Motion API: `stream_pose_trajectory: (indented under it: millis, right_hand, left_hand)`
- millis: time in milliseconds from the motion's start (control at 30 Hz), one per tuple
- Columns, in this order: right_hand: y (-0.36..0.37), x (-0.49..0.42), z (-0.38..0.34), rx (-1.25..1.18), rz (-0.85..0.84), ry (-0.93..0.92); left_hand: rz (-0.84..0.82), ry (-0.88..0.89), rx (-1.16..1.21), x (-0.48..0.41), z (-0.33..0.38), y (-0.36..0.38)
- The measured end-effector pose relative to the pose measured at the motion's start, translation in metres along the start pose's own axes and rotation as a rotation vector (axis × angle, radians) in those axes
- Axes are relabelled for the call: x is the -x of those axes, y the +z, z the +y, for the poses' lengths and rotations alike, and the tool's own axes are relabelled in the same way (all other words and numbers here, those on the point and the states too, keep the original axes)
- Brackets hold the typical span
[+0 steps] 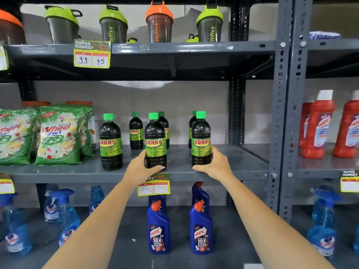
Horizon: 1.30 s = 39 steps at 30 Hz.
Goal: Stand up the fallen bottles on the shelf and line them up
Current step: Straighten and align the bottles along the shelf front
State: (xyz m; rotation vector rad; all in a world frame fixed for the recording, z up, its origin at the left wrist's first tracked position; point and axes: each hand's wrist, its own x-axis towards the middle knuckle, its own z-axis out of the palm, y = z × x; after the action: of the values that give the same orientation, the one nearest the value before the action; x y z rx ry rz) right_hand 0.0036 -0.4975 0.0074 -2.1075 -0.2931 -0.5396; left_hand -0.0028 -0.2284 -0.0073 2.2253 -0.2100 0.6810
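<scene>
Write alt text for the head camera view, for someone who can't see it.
Two hands each grip an upright Sunny bottle at the front of a grey shelf: left hand on the middle bottle, right hand on the right bottle. More green-capped bottles stand behind.

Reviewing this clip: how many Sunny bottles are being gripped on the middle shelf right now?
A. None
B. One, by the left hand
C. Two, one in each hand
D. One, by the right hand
C: the left hand wraps the middle front bottle and the right hand wraps the right front bottle, both upright.
</scene>
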Motion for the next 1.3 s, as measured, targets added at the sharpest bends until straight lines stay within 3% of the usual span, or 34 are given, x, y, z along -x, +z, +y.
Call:
stream_pose_trajectory:
  millis: [133,200,300,367,433,500,633,733,900,1300]
  right_hand:
    - [-0.002,0.007,-0.005,-0.084,0.004,0.027]
    - [-0.003,0.016,-0.008,-0.068,0.228,-0.045]
    - [0.001,0.026,-0.018,0.051,0.683,-0.377]
    - [0.011,0.028,-0.04,0.053,0.772,-0.557]
    - [0.032,0.029,-0.066,0.035,0.694,-0.652]
    - [0.058,0.031,-0.083,0.073,0.525,-0.62]
    - [0.101,0.021,-0.08,0.079,0.188,-0.214]
    - [0.113,0.012,-0.08,-0.032,0.04,0.036]
    - [0.127,0.008,-0.08,0.082,0.038,0.063]
    - [0.131,0.013,-0.079,0.135,0.126,0.014]
  left_hand:
    - [-0.044,0.041,0.007,0.004,0.0,-0.006]
    - [0.085,0.093,-0.015,0.011,-0.001,-0.014]
    - [0.398,0.262,-0.163,0.029,-0.003,-0.039]
    - [0.58,0.253,-0.211,0.035,-0.009,-0.061]
    - [0.622,0.119,-0.164,0.035,-0.03,-0.08]
    - [0.56,-0.031,-0.036,0.033,-0.055,-0.093]
    - [0.284,-0.226,-0.053,0.029,-0.082,-0.108]
    - [0.158,-0.214,-0.132,0.015,-0.087,-0.111]
    - [0.189,-0.107,-0.154,0.001,-0.092,-0.102]
    - [0.222,-0.062,-0.191,0.0,-0.088,-0.099]
